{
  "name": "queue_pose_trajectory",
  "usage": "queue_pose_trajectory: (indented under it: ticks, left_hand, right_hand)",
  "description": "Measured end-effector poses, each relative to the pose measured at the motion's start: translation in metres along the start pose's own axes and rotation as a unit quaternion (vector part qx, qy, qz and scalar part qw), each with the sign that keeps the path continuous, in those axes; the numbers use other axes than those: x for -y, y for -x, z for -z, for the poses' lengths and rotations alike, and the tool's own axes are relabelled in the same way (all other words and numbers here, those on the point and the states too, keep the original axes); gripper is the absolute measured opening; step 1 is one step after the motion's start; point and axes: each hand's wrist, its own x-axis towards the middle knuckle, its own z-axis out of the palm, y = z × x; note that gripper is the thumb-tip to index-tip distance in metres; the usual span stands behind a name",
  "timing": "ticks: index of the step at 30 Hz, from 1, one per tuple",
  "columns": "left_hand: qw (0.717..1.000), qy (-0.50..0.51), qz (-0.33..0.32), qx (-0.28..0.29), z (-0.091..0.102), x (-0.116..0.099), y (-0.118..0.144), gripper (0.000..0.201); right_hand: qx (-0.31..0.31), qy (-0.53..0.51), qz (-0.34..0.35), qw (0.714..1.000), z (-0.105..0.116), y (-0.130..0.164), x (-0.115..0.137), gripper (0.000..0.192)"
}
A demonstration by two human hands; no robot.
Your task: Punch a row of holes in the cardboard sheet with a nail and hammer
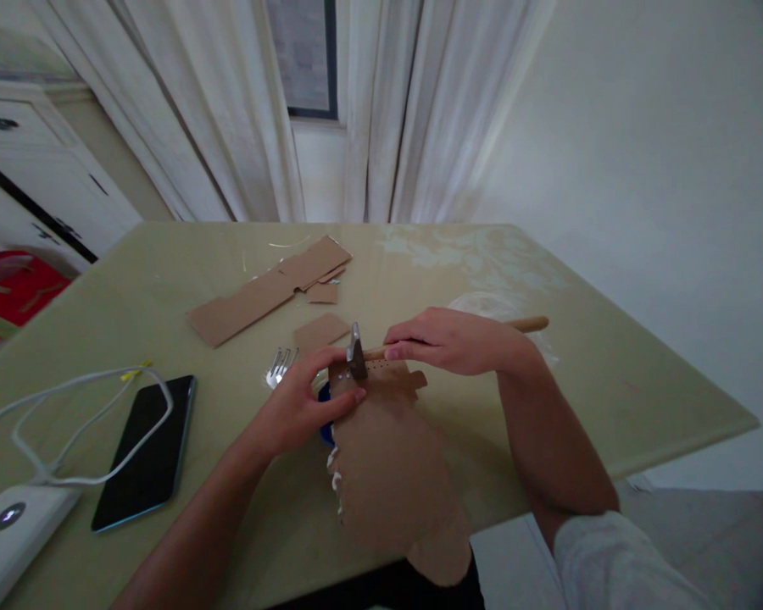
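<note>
My right hand (448, 341) is closed round the wooden handle of a small hammer (357, 352). The hammer's metal head rests at or just above the top edge of a cut piece of cardboard (394, 466). Rows of small holes run along that edge, and white material edges its left side. My left hand (305, 402) grips the cardboard's upper left corner, thumb on top and index finger by the hammer head. Under that corner a blue object (325, 413) shows only in part. Several nails (283, 364) lie beside my left hand.
Cardboard strips (260, 296) and a small cardboard piece (321, 330) lie farther back on the table (610, 373). At left are a phone (146, 453), a white power bank (22, 534) and its looping cable (95, 373). Clear plastic (489, 303) lies behind my right hand.
</note>
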Motion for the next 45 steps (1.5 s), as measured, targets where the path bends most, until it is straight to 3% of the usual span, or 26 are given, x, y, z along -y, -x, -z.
queue_pose_trajectory:
  ticks: [3, 7, 10, 14, 18, 26, 29, 31, 33, 35, 45]
  left_hand:
    - [1.0, 0.003, 0.001, -0.009, 0.0, 0.001, 0.0, 0.043]
    - [1.0, 0.005, 0.011, -0.003, -0.001, 0.005, 0.002, 0.053]
    - [1.0, 0.014, 0.026, -0.006, -0.004, 0.01, 0.002, 0.053]
    - [0.994, 0.079, 0.07, -0.033, -0.009, 0.015, 0.0, 0.054]
    - [0.985, 0.101, 0.131, -0.055, -0.013, 0.014, -0.002, 0.056]
    - [0.975, 0.142, 0.145, -0.087, -0.005, 0.011, -0.005, 0.06]
    - [0.971, 0.026, 0.185, -0.148, 0.014, 0.018, -0.005, 0.056]
    - [0.945, -0.144, 0.236, -0.174, 0.03, 0.024, -0.002, 0.046]
    - [0.91, -0.277, 0.267, -0.152, 0.043, 0.032, 0.002, 0.044]
    - [0.891, -0.332, 0.288, -0.113, 0.05, 0.039, 0.006, 0.044]
    - [0.874, -0.343, 0.341, -0.035, 0.05, 0.049, 0.004, 0.032]
  right_hand:
    - [-0.027, 0.007, 0.0, 1.0, 0.003, 0.006, 0.002, 0.035]
    - [-0.161, 0.005, -0.03, 0.986, -0.008, 0.021, 0.0, 0.045]
    - [-0.263, 0.003, -0.097, 0.96, -0.036, 0.025, -0.013, 0.049]
    - [-0.321, 0.044, -0.194, 0.926, -0.079, 0.016, -0.04, 0.049]
    - [-0.294, 0.13, -0.288, 0.902, -0.099, 0.009, -0.058, 0.051]
    - [-0.26, 0.151, -0.354, 0.885, -0.097, 0.01, -0.066, 0.045]
    - [-0.27, 0.151, -0.36, 0.88, -0.096, 0.011, -0.062, 0.046]
    - [-0.278, 0.153, -0.361, 0.877, -0.095, 0.012, -0.058, 0.046]
    - [-0.286, 0.154, -0.361, 0.874, -0.095, 0.013, -0.056, 0.047]
    - [-0.295, 0.153, -0.354, 0.874, -0.095, 0.014, -0.056, 0.048]
    - [-0.319, 0.147, -0.325, 0.878, -0.097, 0.016, -0.059, 0.05]
